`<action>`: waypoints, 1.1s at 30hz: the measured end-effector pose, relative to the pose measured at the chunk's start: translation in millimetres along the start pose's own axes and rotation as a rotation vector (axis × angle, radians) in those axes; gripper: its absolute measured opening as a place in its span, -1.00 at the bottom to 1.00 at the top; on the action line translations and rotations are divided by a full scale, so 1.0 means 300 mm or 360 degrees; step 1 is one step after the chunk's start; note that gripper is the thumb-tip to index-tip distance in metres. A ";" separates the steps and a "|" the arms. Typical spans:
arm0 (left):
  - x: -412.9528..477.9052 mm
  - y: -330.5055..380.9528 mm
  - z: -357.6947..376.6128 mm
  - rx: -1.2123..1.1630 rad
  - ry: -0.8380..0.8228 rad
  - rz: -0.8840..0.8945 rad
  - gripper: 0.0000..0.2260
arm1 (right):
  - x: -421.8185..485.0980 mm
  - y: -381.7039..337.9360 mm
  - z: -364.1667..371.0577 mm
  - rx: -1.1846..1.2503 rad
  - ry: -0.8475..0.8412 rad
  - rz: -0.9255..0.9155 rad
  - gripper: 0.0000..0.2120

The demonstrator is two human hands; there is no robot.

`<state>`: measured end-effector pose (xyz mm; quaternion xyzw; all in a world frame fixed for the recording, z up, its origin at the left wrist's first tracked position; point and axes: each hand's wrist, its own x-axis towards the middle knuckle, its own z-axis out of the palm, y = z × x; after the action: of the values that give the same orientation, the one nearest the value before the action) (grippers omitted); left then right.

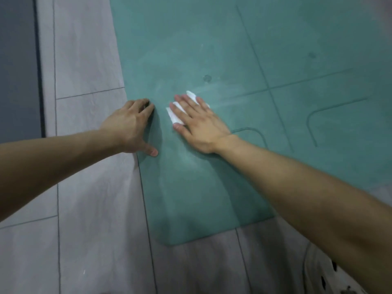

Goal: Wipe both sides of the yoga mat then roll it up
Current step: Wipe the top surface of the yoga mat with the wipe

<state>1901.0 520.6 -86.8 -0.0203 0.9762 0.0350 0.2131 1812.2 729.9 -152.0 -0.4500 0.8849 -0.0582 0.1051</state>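
A teal yoga mat [212,49] with dark alignment lines lies flat on the floor, its near short edge at the bottom of the view. My right hand [197,119] lies flat on the mat with straight, spread fingers, pressing a white wipe [175,115] that shows between and beyond the fingers. My left hand [131,126] rests on the mat's left long edge, fingertips bent down onto the mat and thumb stretched along the edge. Pale streaks run across the mat to the right of the wipe.
Grey floor tiles [84,60] surround the mat on the left and at the bottom. A dark grey wall or panel [17,60] stands at the far left. A patterned cloth [326,272] shows at the bottom right.
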 end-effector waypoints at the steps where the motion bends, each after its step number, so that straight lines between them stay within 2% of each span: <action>1: -0.006 0.007 -0.006 0.0058 0.0043 0.0059 0.23 | -0.040 0.098 -0.011 -0.0018 0.0042 0.0129 -0.37; 4: -0.030 0.051 -0.008 0.0201 0.0155 0.0281 -0.01 | -0.184 0.411 -0.066 -0.0007 0.0123 0.0805 -0.30; 6: -0.040 0.080 0.001 0.0162 0.0161 0.0317 -0.15 | -0.207 0.394 -0.073 0.0097 0.0151 0.1057 -0.28; 7: -0.042 0.086 0.003 0.0152 0.0156 0.0311 -0.19 | -0.184 0.305 -0.056 0.0101 0.0175 0.1002 -0.26; 8: -0.041 0.086 0.003 0.0147 0.0146 0.0303 -0.20 | -0.159 0.190 -0.030 0.0094 0.0173 0.0823 -0.26; 11: -0.027 0.065 0.014 0.0154 0.0145 0.0313 -0.20 | -0.125 -0.085 0.046 0.0057 0.0071 0.0083 -0.33; 13: -0.018 0.055 0.023 0.0180 0.0157 0.0312 -0.21 | -0.157 -0.024 0.020 0.0033 0.0023 -0.0067 -0.35; 15: -0.023 0.056 0.026 0.0158 0.0161 0.0297 -0.21 | -0.215 0.186 -0.020 0.0050 0.0061 0.0201 -0.35; 17: -0.039 0.060 0.030 0.0127 0.0177 0.0272 -0.21 | -0.293 0.400 -0.068 0.0055 0.0116 0.0739 -0.32; 19: -0.056 0.065 0.038 0.0117 0.0177 0.0283 -0.20 | -0.312 0.444 -0.085 0.0129 0.0201 0.1109 -0.25; 20: -0.060 0.061 0.040 0.0120 0.0177 0.0305 -0.19 | -0.276 0.368 -0.073 0.0170 0.0255 0.1176 -0.23; 21: -0.062 0.056 0.038 0.0134 0.0166 0.0332 -0.19 | -0.227 0.255 -0.042 0.0202 0.0309 0.1103 -0.24; 22: -0.059 0.050 0.033 0.0155 0.0138 0.0360 -0.18 | -0.183 0.123 -0.010 0.0217 0.0331 0.0869 -0.28; 24: -0.057 0.029 0.030 0.0171 0.0097 0.0395 -0.14 | -0.121 -0.129 0.052 0.0168 0.0203 0.0337 -0.32; 25: -0.056 0.018 0.033 0.0176 0.0087 0.0411 -0.11 | -0.115 -0.191 0.056 0.0137 0.0110 0.0198 -0.31; 27: -0.052 0.006 0.038 0.0183 0.0075 0.0455 -0.06 | -0.142 -0.127 0.045 0.0075 0.0092 0.0092 -0.33; 29: -0.047 0.010 0.028 0.0148 0.0071 0.0482 -0.02 | -0.218 0.061 0.022 0.0078 0.0139 0.0284 -0.34; 31: -0.043 0.010 0.024 0.0143 0.0050 0.0495 -0.02 | -0.309 0.259 -0.014 0.0092 0.0183 0.0722 -0.32; 33: -0.032 0.002 0.029 0.0102 0.0066 0.0500 -0.03 | -0.360 0.362 -0.031 0.0073 0.0220 0.0990 -0.28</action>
<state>1913.3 522.0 -90.7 0.1387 0.9722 0.0364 0.1853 1786.7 881.1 -150.1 -0.1504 0.9836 -0.0737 0.0675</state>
